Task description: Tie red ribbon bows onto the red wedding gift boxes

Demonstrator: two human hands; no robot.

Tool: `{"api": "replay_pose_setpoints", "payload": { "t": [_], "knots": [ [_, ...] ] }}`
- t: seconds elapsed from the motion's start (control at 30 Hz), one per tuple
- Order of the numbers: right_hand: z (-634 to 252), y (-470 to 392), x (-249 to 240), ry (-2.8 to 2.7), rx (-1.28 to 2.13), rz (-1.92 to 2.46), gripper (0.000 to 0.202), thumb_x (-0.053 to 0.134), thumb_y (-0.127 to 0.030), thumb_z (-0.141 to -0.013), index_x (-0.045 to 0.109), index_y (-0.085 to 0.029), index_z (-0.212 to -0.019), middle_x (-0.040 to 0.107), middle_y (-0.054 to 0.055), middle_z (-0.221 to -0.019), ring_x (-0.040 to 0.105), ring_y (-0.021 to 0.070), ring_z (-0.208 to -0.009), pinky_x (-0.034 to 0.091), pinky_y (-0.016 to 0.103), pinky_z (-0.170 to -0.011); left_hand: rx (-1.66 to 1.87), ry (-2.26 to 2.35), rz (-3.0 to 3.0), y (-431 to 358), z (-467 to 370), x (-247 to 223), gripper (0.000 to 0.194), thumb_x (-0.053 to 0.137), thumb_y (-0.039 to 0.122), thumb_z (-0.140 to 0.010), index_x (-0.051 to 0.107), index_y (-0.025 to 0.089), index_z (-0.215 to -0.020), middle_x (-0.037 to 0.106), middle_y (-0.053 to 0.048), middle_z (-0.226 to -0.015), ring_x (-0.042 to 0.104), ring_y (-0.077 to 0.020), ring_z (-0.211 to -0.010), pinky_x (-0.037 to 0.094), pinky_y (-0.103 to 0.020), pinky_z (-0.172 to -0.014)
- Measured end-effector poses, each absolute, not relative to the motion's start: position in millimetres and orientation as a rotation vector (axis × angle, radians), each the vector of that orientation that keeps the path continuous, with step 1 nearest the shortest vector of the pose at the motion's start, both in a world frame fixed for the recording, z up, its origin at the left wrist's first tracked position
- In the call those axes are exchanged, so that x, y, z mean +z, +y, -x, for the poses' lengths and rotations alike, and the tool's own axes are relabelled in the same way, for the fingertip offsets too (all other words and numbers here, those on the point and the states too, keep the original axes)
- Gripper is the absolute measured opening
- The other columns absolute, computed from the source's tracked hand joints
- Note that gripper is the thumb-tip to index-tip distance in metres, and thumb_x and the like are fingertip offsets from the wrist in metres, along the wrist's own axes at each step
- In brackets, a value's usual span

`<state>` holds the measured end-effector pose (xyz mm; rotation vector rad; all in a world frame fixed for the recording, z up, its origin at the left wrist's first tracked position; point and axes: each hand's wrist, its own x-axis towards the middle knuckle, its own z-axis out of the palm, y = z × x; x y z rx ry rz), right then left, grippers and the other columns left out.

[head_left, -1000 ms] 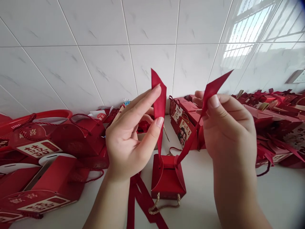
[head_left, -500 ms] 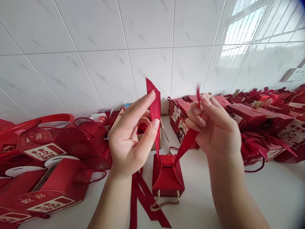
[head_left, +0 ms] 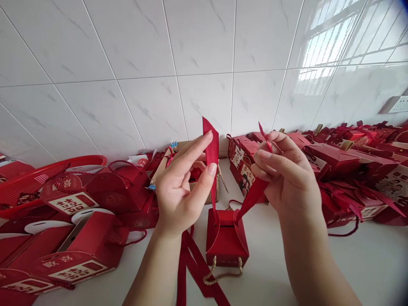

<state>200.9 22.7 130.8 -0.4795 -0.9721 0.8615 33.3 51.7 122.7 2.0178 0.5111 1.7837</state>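
A small red box (head_left: 227,246) stands on the white table, with a twisted cord handle (head_left: 216,280) at its near side. Red ribbon (head_left: 212,148) comes up from both sides of its top. My left hand (head_left: 185,187) pinches one ribbon end above the box, its tip pointing up. My right hand (head_left: 287,170) grips the other end, whose thin tip sticks up past the fingers. More ribbon strips (head_left: 194,259) lie on the table left of the box, partly behind my left forearm.
Red boxes with cord handles (head_left: 95,238) and a red plastic basket (head_left: 95,160) fill the left. Behind my left hand is an open carton (head_left: 188,146) with blue clips. Rows of red boxes (head_left: 357,159) line the right, along the tiled wall (head_left: 204,97).
The whole view has shifted slightly, so things appear lower and a little to the right. My right fingers have shifted on the ribbon, and its tip now leans left. My left grip looks the same.
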Motion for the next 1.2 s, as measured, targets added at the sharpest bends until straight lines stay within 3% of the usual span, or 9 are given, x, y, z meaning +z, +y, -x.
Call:
{"api": "replay_pose_setpoints", "payload": {
  "t": [0.13, 0.27, 0.37, 0.47, 0.57, 0.73, 1.2],
  "knots": [
    [-202.1, 22.5, 131.3, -0.933, 0.909, 0.489, 0.011, 0.063, -0.012, -0.074, 0.057, -0.02, -0.08, 0.033, -0.008, -0.055, 0.019, 0.0052, -0.045, 0.019, 0.019, -0.038, 1.828, 0.402, -2.034, 56.6, -34.9, 121.7, 0.041, 0.066, 0.023, -0.086, 0.061, 0.034, -0.125, 0.066, -0.002, -0.124, 0.064, -0.025, -0.109, 0.061, -0.035, -0.076],
    [-203.2, 23.2, 131.3, -0.921, 0.94, 0.441, 0.009, 0.06, -0.015, -0.083, 0.056, -0.019, -0.075, 0.044, -0.005, -0.056, 0.021, 0.0042, -0.042, 0.019, 0.017, -0.037, 1.857, 0.286, -2.054, 61.1, -35.7, 121.1, 0.041, 0.066, 0.021, -0.085, 0.062, 0.03, -0.125, 0.065, -0.003, -0.125, 0.064, -0.0246, -0.106, 0.06, -0.034, -0.076],
    [-203.6, 24.9, 129.0, -0.923, 0.9, 0.433, 0.012, 0.059, -0.017, -0.087, 0.057, -0.02, -0.075, 0.06, -0.001, -0.07, 0.04, 0.0049, -0.047, 0.034, 0.017, -0.043, 1.838, 0.276, -2.036, 61.0, -35.4, 121.4, 0.04, 0.065, 0.024, -0.085, 0.062, 0.03, -0.124, 0.063, -0.003, -0.127, 0.063, -0.0253, -0.108, 0.06, -0.034, -0.076],
    [-204.4, 27.4, 125.6, -0.936, 0.816, 0.449, 0.007, 0.064, -0.018, -0.085, 0.065, -0.023, -0.08, 0.068, 0.0, -0.096, 0.062, 0.01, -0.079, 0.049, 0.02, -0.063, 1.791, 0.271, -2.001, 59.9, -34.2, 121.4, 0.04, 0.066, 0.026, -0.085, 0.062, 0.032, -0.125, 0.061, -0.002, -0.132, 0.058, -0.0274, -0.117, 0.059, -0.036, -0.078],
    [-205.5, 28.7, 123.8, -0.962, 0.768, 0.424, 0.008, 0.069, -0.018, -0.081, 0.069, -0.026, -0.082, 0.067, -0.003, -0.093, 0.063, 0.0102, -0.085, 0.052, 0.022, -0.076, 1.763, 0.257, -1.965, 60.0, -32.8, 120.7, 0.041, 0.066, 0.027, -0.085, 0.061, 0.032, -0.126, 0.059, -0.003, -0.134, 0.055, -0.0279, -0.121, 0.058, -0.036, -0.079],
    [-203.7, 27.4, 126.9, -0.932, 0.826, 0.368, 0.006, 0.07, -0.02, -0.081, 0.068, -0.024, -0.078, 0.063, -0.005, -0.075, 0.061, 0.0078, -0.07, 0.053, 0.021, -0.07, 1.744, 0.214, -1.955, 61.5, -32.2, 119.9, 0.041, 0.064, 0.023, -0.085, 0.061, 0.031, -0.126, 0.06, -0.003, -0.132, 0.056, -0.0245, -0.117, 0.056, -0.031, -0.077],
    [-202.6, 30.1, 125.1, -0.994, 0.599, 0.377, 0.013, 0.074, -0.016, -0.077, 0.073, -0.028, -0.08, 0.071, -0.007, -0.08, 0.067, 0.008, -0.077, 0.057, 0.021, -0.08, 1.701, 0.183, -1.929, 61.5, -32.2, 118.8, 0.045, 0.062, 0.022, -0.085, 0.059, 0.029, -0.13, 0.056, -0.006, -0.137, 0.055, -0.0246, -0.117, 0.055, -0.033, -0.08]
  ]
}}
